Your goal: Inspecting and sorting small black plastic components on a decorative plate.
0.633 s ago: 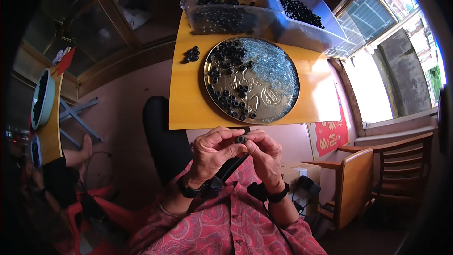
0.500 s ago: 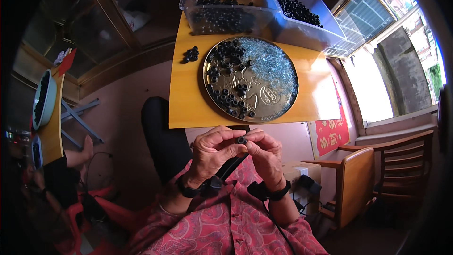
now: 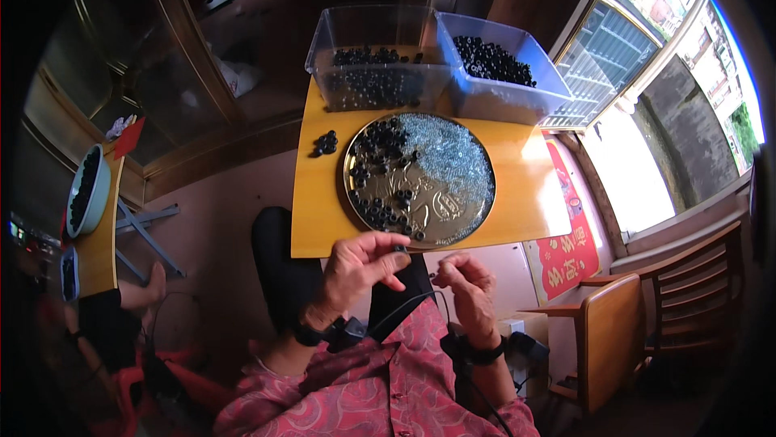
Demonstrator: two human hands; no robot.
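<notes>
The left hand (image 3: 354,270) pinches a black piece (image 3: 399,249); the right hand's (image 3: 473,293) grip, I cannot tell; the tray (image 3: 420,215) lies near, probably for reach.

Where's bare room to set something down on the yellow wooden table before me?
The table is bare on its right, between the round gold metal tray and the right edge; a smaller patch lies left, between the cluster of black ring-shaped pieces and the front-left corner. Two translucent plastic bins crowd the far end.
</notes>
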